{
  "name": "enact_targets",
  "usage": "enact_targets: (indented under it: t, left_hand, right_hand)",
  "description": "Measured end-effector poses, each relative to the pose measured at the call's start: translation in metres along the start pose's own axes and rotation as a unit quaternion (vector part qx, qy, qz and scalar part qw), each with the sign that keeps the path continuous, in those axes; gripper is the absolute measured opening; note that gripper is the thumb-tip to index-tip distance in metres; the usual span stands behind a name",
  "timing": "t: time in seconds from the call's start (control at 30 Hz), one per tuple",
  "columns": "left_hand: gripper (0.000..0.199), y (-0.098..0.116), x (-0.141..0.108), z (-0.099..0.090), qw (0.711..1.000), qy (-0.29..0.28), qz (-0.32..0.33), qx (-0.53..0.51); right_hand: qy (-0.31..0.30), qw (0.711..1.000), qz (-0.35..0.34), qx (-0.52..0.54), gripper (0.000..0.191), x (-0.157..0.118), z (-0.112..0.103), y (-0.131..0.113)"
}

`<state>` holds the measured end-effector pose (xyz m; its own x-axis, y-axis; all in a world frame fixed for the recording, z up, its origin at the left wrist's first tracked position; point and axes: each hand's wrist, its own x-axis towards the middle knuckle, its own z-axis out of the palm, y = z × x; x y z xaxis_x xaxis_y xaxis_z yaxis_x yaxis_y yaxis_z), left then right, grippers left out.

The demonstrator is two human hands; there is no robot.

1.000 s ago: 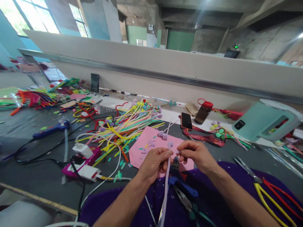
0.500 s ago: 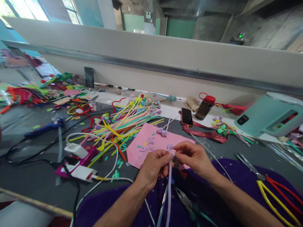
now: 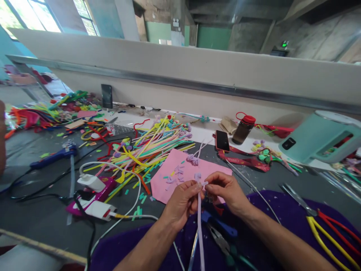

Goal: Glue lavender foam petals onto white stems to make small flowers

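My left hand (image 3: 180,205) pinches a lavender pipe cleaner (image 3: 200,229) just under its curled, looped top (image 3: 197,176). The long stem hangs straight down over a dark purple cloth (image 3: 135,248). On the other side my right hand (image 3: 228,190) is closed, thumb and forefinger on a short pale lavender end beside the loops. Beyond the hands lies a pink sheet (image 3: 160,186) with small lavender clippings (image 3: 178,173) and a finished-looking lavender cluster (image 3: 193,159) on it. Pliers (image 3: 221,241) and a blue-handled tool (image 3: 225,226) rest below my hands.
Many coloured pipe cleaners (image 3: 158,146) lie left of the sheet. A magenta power strip (image 3: 108,188) with cables and a blue glue gun (image 3: 56,156) sit further left. At right are red-and-yellow-handled pliers (image 3: 311,214), a phone (image 3: 222,140), a bottle (image 3: 243,130) and a mint-green appliance (image 3: 321,135).
Both hands have shifted slightly left with the pipe cleaner. A pale short end now shows between the two hands, and more of the blue-handled tool is visible below.
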<state>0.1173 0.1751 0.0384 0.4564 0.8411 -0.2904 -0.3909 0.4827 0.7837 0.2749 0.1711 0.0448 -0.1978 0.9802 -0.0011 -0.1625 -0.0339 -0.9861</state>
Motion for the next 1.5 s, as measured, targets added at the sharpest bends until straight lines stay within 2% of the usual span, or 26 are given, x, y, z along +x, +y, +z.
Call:
enact_targets:
  t: [0.2,0.4,0.7,0.93,1.07,1.33,1.5]
  left_hand:
    - [0.027,-0.009,0.002,0.001,1.000,-0.019,-0.001,-0.002]
    - [0.028,-0.008,0.002,0.002,1.000,-0.006,-0.009,0.006]
    - [0.032,-0.008,0.003,0.001,1.000,-0.014,-0.010,0.011]
    - [0.031,-0.012,0.003,0.002,0.999,-0.009,-0.017,0.026]
    - [0.032,-0.013,0.003,0.002,0.999,-0.011,-0.017,0.040]
    - [0.029,-0.012,0.002,0.001,0.997,-0.019,-0.013,0.071]
    - [0.032,-0.011,0.000,0.003,0.996,-0.004,-0.003,0.086]
  right_hand:
    - [0.004,1.000,-0.027,-0.008,0.012,-0.005,0.010,0.002]
    - [0.018,0.999,-0.019,-0.034,0.009,-0.009,0.006,-0.006]
    - [-0.041,0.988,0.036,-0.145,0.009,-0.011,0.001,-0.022]
    - [-0.016,0.955,-0.006,-0.295,0.011,-0.013,-0.001,-0.021]
    - [-0.024,0.945,-0.013,-0.327,0.012,-0.013,-0.003,-0.020]
    - [-0.034,0.952,0.006,-0.304,0.010,-0.011,-0.004,-0.019]
    - [-0.041,0.980,0.054,-0.186,0.010,-0.008,-0.005,-0.017]
